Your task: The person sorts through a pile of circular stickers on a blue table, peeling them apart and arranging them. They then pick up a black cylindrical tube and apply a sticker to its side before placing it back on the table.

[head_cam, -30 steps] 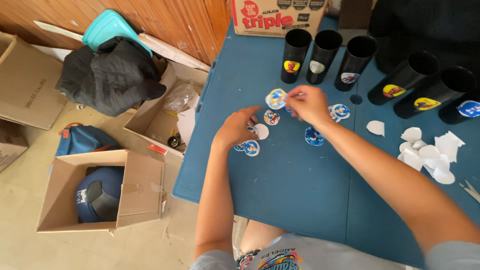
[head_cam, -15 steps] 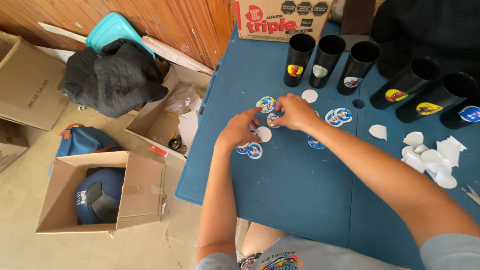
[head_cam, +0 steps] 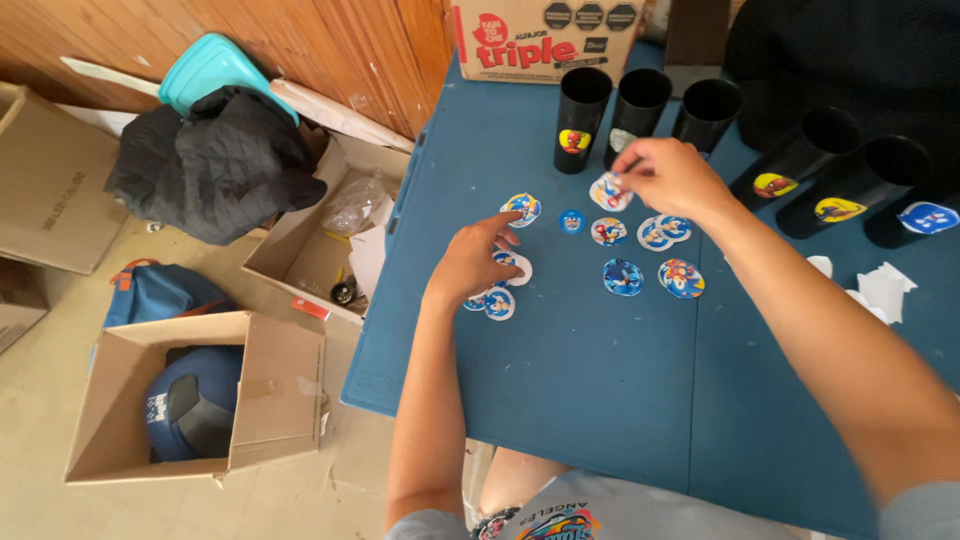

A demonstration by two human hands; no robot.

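My right hand [head_cam: 668,176] pinches a round picture sticker [head_cam: 608,192] and lifts it just above the blue table [head_cam: 560,380], in front of the black cups. My left hand [head_cam: 472,258] rests on the table with its index finger stretched toward a round sticker [head_cam: 522,208]; a few stickers [head_cam: 492,300] lie under and beside its fingers. Several more round stickers [head_cam: 640,260] lie flat between the two hands. A row of tall black cups [head_cam: 640,115] stands at the back, some with a sticker on the side.
A cardboard carton [head_cam: 545,38] stands at the table's far edge. White peeled backing scraps [head_cam: 880,288] lie at the right. On the floor to the left are open cardboard boxes [head_cam: 270,390], a dark jacket [head_cam: 215,165], a blue bag [head_cam: 160,292] and a teal lid [head_cam: 210,68].
My right hand moved from the middle stickers up and right toward the cups with one sticker pinched. The left hand stayed on the stickers near the table's left side.
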